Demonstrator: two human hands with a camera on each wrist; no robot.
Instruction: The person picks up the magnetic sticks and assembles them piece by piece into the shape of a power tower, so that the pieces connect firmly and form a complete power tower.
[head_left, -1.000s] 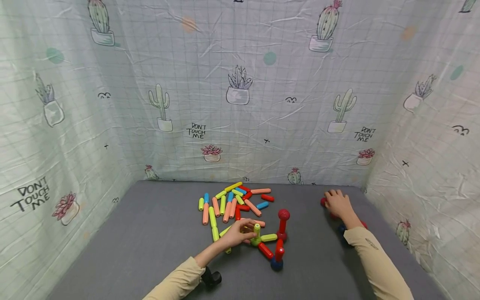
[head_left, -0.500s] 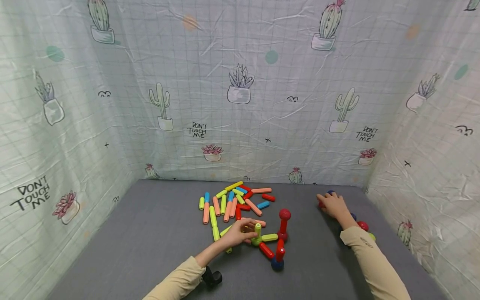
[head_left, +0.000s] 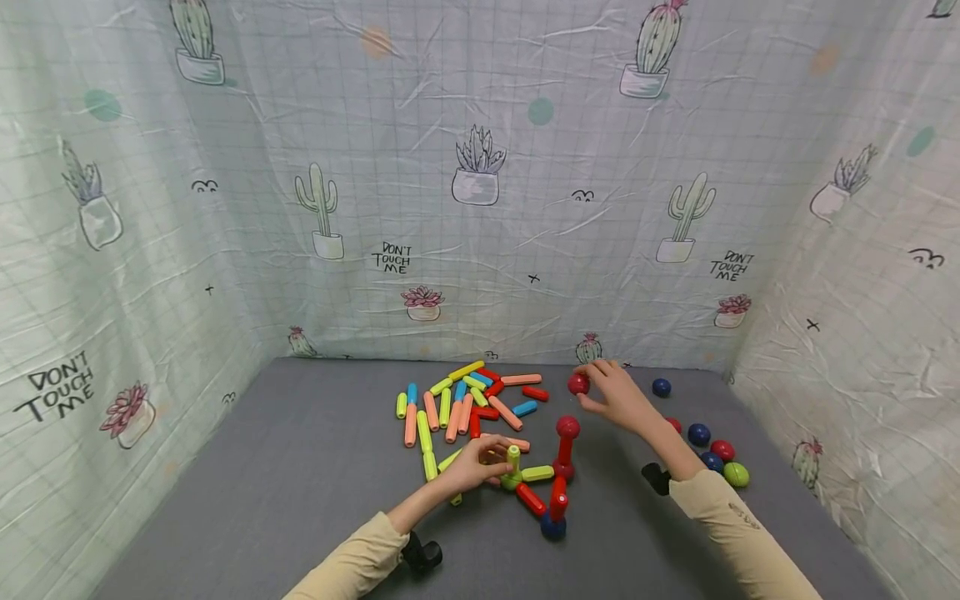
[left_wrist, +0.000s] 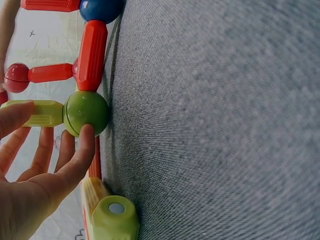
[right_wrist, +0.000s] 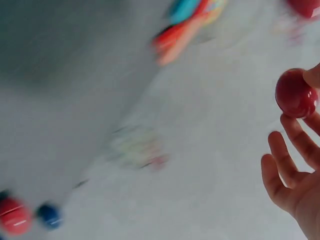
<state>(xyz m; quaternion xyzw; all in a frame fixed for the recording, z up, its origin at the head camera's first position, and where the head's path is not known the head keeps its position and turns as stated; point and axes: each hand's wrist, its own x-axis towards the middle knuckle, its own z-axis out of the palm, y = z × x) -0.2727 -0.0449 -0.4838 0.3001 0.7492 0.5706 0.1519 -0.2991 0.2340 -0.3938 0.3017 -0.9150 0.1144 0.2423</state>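
Note:
My right hand (head_left: 621, 402) pinches a glossy red ball (head_left: 578, 383) between thumb and fingertips, raised over the far middle of the table; in the right wrist view the red ball (right_wrist: 294, 95) shows at the right edge. My left hand (head_left: 474, 467) holds an upright yellow-green magnetic stick (head_left: 513, 457), with one fingertip against the green ball (left_wrist: 86, 113) at its base. From that ball, a yellow-green stick (head_left: 537, 473) leads to a red ball, and a red stick (head_left: 531, 499) to a blue ball (head_left: 553, 527). Upright red sticks rise from both, one topped by a red ball (head_left: 568, 427).
Several loose sticks, such as a salmon one (head_left: 506, 412), lie behind the left hand. Loose balls, including a green one (head_left: 736, 475) and a blue one (head_left: 662, 387), lie on the right of the grey table (head_left: 300, 467). A cactus-print curtain (head_left: 480, 275) surrounds it.
My right hand has picked a red ball from the group on the right and carried it left and up, uncovering other balls there. The left hand stays in place.

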